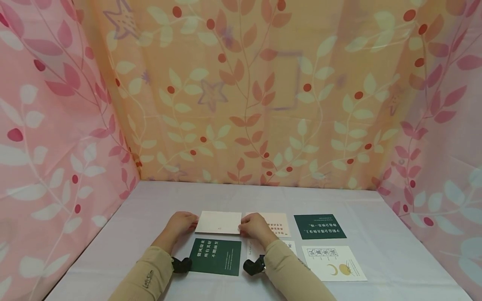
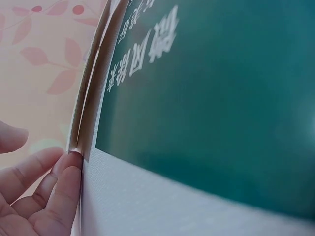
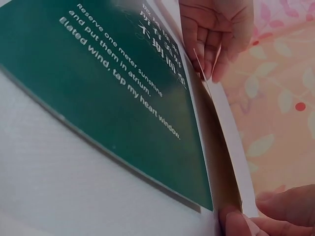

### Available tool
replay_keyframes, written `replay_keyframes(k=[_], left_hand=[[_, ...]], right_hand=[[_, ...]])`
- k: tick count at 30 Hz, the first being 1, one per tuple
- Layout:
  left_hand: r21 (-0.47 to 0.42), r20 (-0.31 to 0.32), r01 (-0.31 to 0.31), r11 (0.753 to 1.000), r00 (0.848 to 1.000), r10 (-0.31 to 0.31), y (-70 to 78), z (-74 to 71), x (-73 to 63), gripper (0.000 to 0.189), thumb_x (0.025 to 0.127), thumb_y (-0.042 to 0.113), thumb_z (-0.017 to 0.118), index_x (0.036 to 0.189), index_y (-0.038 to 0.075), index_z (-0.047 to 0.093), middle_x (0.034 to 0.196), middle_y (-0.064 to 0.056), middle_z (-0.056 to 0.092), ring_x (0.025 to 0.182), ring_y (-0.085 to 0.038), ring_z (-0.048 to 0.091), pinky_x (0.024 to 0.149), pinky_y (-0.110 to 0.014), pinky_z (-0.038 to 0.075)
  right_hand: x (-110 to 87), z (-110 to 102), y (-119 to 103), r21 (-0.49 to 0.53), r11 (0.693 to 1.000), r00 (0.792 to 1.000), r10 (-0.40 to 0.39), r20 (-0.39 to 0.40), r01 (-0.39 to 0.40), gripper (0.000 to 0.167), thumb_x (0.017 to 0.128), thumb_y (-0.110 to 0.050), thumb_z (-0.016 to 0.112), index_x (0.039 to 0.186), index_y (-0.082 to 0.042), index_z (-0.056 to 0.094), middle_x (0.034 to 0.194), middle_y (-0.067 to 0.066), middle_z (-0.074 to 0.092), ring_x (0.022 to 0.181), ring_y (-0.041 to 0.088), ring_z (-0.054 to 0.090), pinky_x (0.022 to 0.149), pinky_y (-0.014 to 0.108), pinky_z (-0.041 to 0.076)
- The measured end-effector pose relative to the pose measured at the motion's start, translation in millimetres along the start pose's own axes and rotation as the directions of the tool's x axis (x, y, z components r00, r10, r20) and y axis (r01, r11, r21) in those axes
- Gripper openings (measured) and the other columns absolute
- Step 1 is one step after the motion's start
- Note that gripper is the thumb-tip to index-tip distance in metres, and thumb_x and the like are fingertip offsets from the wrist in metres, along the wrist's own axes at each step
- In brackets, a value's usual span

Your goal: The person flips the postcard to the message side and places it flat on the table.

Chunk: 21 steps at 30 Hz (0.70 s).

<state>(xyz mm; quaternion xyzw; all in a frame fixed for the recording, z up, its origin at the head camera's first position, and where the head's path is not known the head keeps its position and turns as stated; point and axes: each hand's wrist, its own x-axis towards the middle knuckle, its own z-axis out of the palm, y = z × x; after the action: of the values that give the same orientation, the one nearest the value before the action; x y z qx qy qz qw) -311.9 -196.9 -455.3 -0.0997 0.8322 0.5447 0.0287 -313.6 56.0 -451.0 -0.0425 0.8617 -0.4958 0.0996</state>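
A cream-white card [image 1: 219, 222] with a tiny mark near its front edge lies crosswise between my two hands. At its left end, the fingers of my left hand [image 1: 181, 223] hold the edge; the thumb [image 2: 12, 137] stands apart from the fingertips in the left wrist view. My right hand [image 1: 257, 227] pinches the opposite end between thumb and fingers. Just in front is a dark green card [image 1: 215, 257] with white writing, flat on the table. Seen edge-on in the right wrist view, the white card [image 3: 231, 132] has a shaded gap along its underside.
Under and beyond my right forearm lie a peach card [image 1: 278, 223] with text and a partly hidden white card [image 1: 290, 245]. Farther right are another green card [image 1: 320, 226] and a white card with yellow drawings [image 1: 335, 263]. Patterned curtains [image 1: 244, 92] enclose the white table [image 1: 158, 196].
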Motion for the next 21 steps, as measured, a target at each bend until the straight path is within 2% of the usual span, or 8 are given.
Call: replay_keyframes(k=[9,21], left_hand=[[0.017,0.006,-0.008,1.0,1.0,0.008,2.0,0.1,-2.2,0.025,0.089,0.012,0.053,0.101,-0.008,0.063,0.089,-0.013,0.067,0.075,-0.015,0.061,0.067,-0.028,0.052],[0.016,0.01,-0.008,1.0,1.0,0.008,5.2,-0.5,-4.0,0.025,0.089,0.013,0.053,0.101,-0.007,0.063,0.087,-0.012,0.065,0.076,-0.017,0.06,0.066,-0.028,0.052]], right_hand=[[-3.0,-1.1,-1.8,0.027,0.999,0.999,0.027,-0.018,-0.026,0.013,0.082,-0.008,0.065,0.092,0.0,0.068,0.075,0.005,0.063,0.062,0.011,0.062,0.057,0.025,0.052],[-2.4,-5.3,-2.4,0.004,1.0,0.999,0.019,-0.035,-0.019,0.017,0.082,-0.008,0.066,0.095,0.001,0.067,0.077,0.007,0.061,0.061,0.011,0.059,0.056,0.024,0.052]])
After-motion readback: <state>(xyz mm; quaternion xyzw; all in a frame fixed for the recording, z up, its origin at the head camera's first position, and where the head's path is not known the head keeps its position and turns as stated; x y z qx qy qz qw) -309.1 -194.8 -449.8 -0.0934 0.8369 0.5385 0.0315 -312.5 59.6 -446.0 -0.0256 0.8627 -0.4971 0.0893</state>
